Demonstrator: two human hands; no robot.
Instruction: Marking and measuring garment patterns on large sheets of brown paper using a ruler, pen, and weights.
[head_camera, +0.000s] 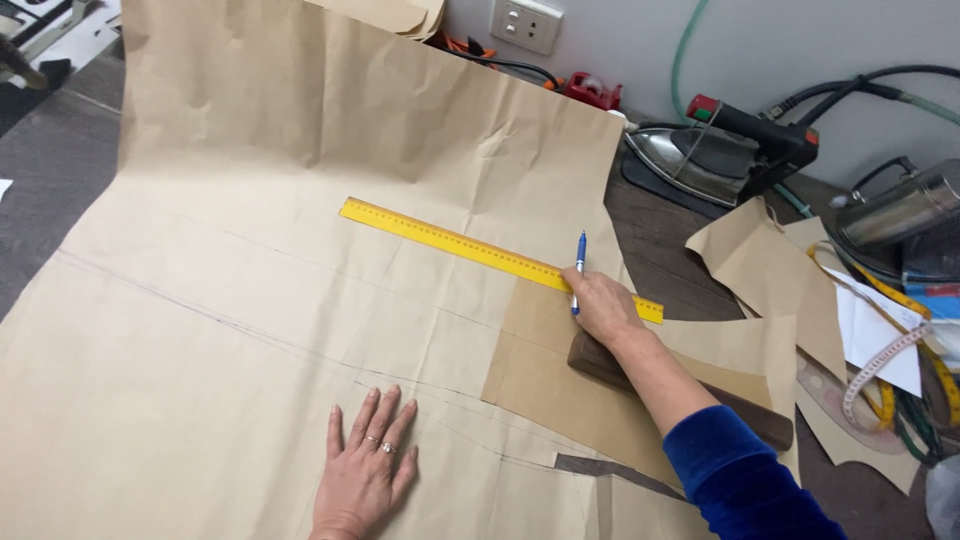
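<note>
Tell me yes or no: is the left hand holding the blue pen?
No, the left hand lies flat on the brown paper; the right hand holds the blue pen.

A dark wooden table (660, 235) fills most of the view, its grain showing at the right and far left edges; behind it stands a pale grey wall (780, 50), evenly lit, without hard shadows; a white socket (527, 24) sits on the wall near the top; a green hose (683, 50) climbs the wall beside it, and black hoses (860, 80) curve in from the right; a steam iron (720, 150) rests on a dark mat at the table's back edge; a second, metal iron (900, 210) lies at the far right; a red tape dispenser (595, 90) sits by the wall.
</note>
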